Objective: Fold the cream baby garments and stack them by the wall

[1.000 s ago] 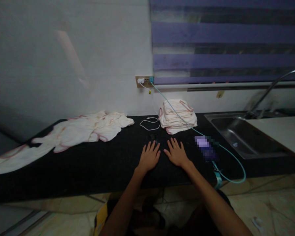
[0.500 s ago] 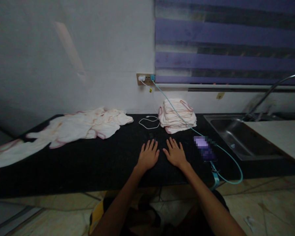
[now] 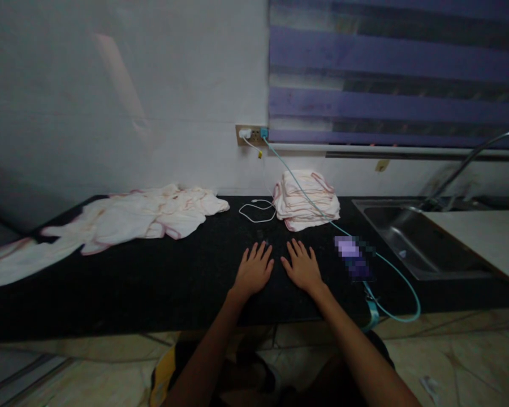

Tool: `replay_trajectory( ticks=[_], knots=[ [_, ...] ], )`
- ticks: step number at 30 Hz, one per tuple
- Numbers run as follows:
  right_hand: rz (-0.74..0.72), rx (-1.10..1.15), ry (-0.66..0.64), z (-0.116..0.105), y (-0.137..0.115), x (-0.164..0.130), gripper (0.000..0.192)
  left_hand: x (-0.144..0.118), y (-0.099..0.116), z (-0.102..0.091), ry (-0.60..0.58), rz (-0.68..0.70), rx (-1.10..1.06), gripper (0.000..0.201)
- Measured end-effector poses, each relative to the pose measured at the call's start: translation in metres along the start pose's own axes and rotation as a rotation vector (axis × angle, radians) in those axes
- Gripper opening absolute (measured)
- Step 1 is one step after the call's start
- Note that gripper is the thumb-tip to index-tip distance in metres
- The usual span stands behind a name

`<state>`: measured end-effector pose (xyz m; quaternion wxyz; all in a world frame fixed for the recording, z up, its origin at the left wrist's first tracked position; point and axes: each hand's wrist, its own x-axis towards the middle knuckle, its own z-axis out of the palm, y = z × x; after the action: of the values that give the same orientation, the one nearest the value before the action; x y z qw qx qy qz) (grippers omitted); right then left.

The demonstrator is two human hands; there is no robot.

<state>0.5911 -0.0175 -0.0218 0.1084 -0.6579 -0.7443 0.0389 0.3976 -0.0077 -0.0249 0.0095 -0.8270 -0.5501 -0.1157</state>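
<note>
I see my two hands lying flat on the black worktop [image 3: 161, 282], palms down, fingers spread and holding nothing. My left hand [image 3: 253, 271] and my right hand [image 3: 302, 268] rest side by side, close but not touching, near the front edge.

Nearest to them, just to the right of my right hand, lies one phone [image 3: 351, 257], its screen blurred so I cannot read it. One teal cable [image 3: 401, 277] runs from it, loops off the front edge, and climbs back over the worktop to the wall socket [image 3: 251, 135]. One white charger [image 3: 245, 134] sits in that same socket beside the teal plug, and its one white cable [image 3: 258, 211] lies coiled loosely on the worktop, just beyond my fingertips.

I count two lots of cloth. One folded stack of white cloths [image 3: 306, 200] with pink edging stands against the wall, beyond my right hand, with the teal cable draped over it. One loose heap of the same cloths [image 3: 123, 223] sprawls unfolded along the left of the worktop, well apart from my left hand; how many pieces it holds I cannot tell.

At the right, one steel sink [image 3: 411, 240] is set into the worktop, with one curved tap [image 3: 470, 155] over it. One purple striped blind [image 3: 394, 79] hangs above.
</note>
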Motion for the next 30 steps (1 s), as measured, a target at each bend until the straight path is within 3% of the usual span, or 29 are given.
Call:
replay_trajectory(
  ticks=[13, 30],
  knots=[
    [-0.004, 0.014, -0.001, -0.0009, 0.0006, -0.0004, 0.068, -0.0003, -0.0012, -0.0040, -0.008, -0.002, -0.035, 0.056],
    [0.004, 0.000, 0.025, 0.0010, -0.0007, 0.0005, 0.065, 0.0005, -0.0020, 0.0000, 0.066, -0.005, -0.048, 0.050]
  ],
)
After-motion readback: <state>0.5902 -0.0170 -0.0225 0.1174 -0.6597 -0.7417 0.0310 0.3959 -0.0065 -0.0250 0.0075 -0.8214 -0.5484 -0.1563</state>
